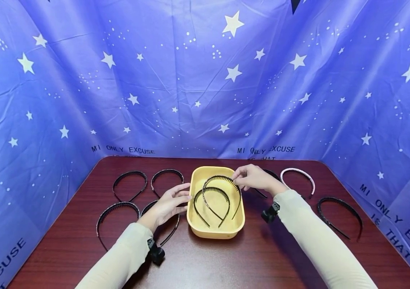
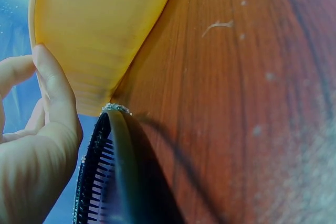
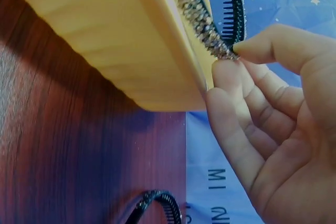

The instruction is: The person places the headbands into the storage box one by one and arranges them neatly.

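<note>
Between thumb and fingers of the right hand (image 1: 256, 178) there's a glittery headband (image 3: 195, 14), pinched; left hand (image 1: 166, 207) just touches the yellow tub (image 1: 215, 233), fingers loose.

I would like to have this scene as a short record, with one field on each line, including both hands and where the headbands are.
Left hand: left hand touches the side of the yellow bin
Right hand: right hand pinches a glittery black toothed headband over the bin
Inside bin: another black toothed headband
Table, left of bin: four black headbands
Table, right of bin: pale pink headband; at least two black ones, one partly hidden
Backdrop: blue star-printed cloth
</note>
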Demonstrator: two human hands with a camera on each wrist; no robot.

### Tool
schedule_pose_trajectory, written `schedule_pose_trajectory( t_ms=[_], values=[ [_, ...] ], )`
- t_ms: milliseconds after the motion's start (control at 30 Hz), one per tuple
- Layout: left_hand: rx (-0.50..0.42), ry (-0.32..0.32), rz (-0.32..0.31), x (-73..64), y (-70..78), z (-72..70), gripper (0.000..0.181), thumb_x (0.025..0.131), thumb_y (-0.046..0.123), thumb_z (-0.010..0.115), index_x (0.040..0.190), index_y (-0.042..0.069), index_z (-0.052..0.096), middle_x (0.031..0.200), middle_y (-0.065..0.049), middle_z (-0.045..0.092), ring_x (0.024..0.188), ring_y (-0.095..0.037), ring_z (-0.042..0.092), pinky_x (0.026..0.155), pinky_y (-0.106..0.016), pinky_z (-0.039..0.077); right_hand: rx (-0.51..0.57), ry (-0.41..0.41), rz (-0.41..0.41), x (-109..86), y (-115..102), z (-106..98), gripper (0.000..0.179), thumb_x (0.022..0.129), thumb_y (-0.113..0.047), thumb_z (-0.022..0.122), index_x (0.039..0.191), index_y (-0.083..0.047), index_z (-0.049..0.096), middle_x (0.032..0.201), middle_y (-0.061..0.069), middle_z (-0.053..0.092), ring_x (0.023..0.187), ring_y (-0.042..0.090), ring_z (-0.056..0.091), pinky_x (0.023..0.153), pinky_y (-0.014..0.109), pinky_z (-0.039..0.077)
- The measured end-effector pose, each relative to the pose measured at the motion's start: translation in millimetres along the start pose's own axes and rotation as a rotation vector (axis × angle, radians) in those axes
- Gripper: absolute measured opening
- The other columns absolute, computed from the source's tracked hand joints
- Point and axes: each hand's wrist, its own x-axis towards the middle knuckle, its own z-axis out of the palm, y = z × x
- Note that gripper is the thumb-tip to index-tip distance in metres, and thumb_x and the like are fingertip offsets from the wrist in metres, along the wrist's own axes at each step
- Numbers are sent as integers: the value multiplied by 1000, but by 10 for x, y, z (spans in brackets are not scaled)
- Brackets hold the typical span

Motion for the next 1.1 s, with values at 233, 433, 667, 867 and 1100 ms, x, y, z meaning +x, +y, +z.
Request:
schedule_pose_trajectory(
  t_ms=[233,433,667,867,1100],
  values=[
    [-1,1,-4,-6,9,-2,63,95,3,65,152,6,39,130,-19,54,102,-18,62,80,-29,56,-42,1,79,99,-127,81,15,89,-12,69,101,-3,73,78,5,69,70,15,65,64,35,59],
    [-4,7,0,-4,8,0,62,94,2,66,151,7,40,122,-11,58,99,-17,62,78,-29,56,-108,-13,112,186,-212,128,11,89,-7,69,98,-4,74,75,5,71,67,16,67,60,34,59],
    [1,0,6,-8,-4,-2,63,94,3,66,151,5,39,123,-13,58,98,-15,63,78,-28,56,-135,-44,148,223,-267,194,9,89,-7,70,97,-5,74,79,6,73,67,17,68,56,32,58],
    [-7,2,6,1,-12,-7,62,94,2,65,151,6,40,124,-14,57,98,-15,63,77,-28,56,-208,-58,180,304,-303,244,5,89,-5,71,93,-5,73,77,7,72,63,16,66,53,28,57],
    [-11,3,5,10,-14,-13,62,93,2,66,150,6,41,122,-13,58,96,-16,63,77,-28,56,-296,-75,219,353,-366,274,3,89,-6,69,88,-3,70,70,6,69,59,14,64,51,26,56]
  ],
)
